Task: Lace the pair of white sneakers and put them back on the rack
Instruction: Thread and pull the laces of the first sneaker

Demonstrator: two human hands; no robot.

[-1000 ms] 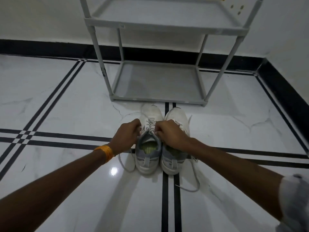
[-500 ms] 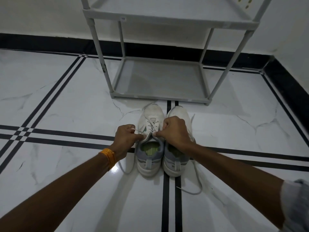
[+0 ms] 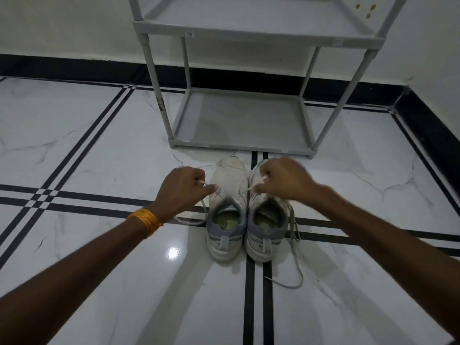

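Two white shoes stand side by side on the shiny floor [image 3: 99,150], heels toward the person and toes toward the grey rack [image 3: 239,120]; the left shoe [image 3: 227,207] and the right shoe [image 3: 267,220] touch along their sides; both sit just in front of the rack, not on it.

The left hand [image 3: 183,189] is curled tight, and it pinches one end of the left shoe's lace [image 3: 219,192]; the right hand [image 3: 281,180] is curled tight too, and it pinches the other end of that lace; the lace runs in two straight lines from the top of the left shoe out to each hand, so it looks pulled snug; an orange band [image 3: 145,220] sits on the left wrist.

The job looks only partly done; the left shoe seems to have its lace threaded up to the top, but no bow shows yet, so it likely needs tying; how neat the lacing is under the hands cannot be seen.

The right shoe looks like it waits its turn; its loose lace [image 3: 296,257] trails down the side and lies on the floor in a long curl; it probably needs lacing or tying as well.

Both shelves of the rack hold no shoes; so putting the pair back is not done yet, and it comes last.
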